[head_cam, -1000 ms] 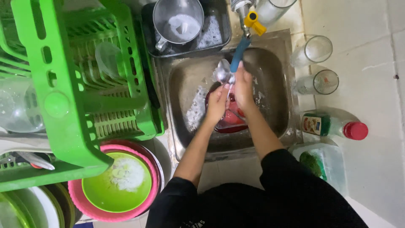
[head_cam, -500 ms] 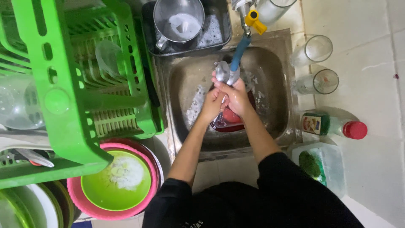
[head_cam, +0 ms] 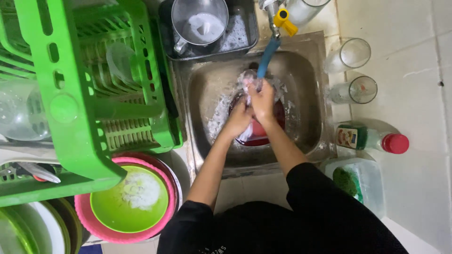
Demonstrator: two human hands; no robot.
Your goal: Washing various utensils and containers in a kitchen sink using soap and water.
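Observation:
Both my hands are together over the steel sink [head_cam: 310, 94], under the blue spout [head_cam: 267, 59] of the tap. My right hand [head_cam: 262, 99] grips a clear, foam-covered glass [head_cam: 248, 81] held up at the spout's end. My left hand [head_cam: 238, 118] presses against the glass from the left and below. Under the hands a red bowl [head_cam: 258, 131] lies on the sink floor, partly hidden. Suds spread across the sink's left side.
A green dish rack [head_cam: 80, 99] holding clear glassware fills the left. A metal pot [head_cam: 200, 21] sits in a black tray behind the sink. Two glasses [head_cam: 353, 70], a red-capped bottle [head_cam: 372, 138] and a tub with a green scourer [head_cam: 351, 181] stand on the right. Stacked green and pink bowls [head_cam: 127, 200] lie lower left.
My hands have risen from the red bowl toward the spout, bringing the foamy glass up under it. My right hand now wraps the glass.

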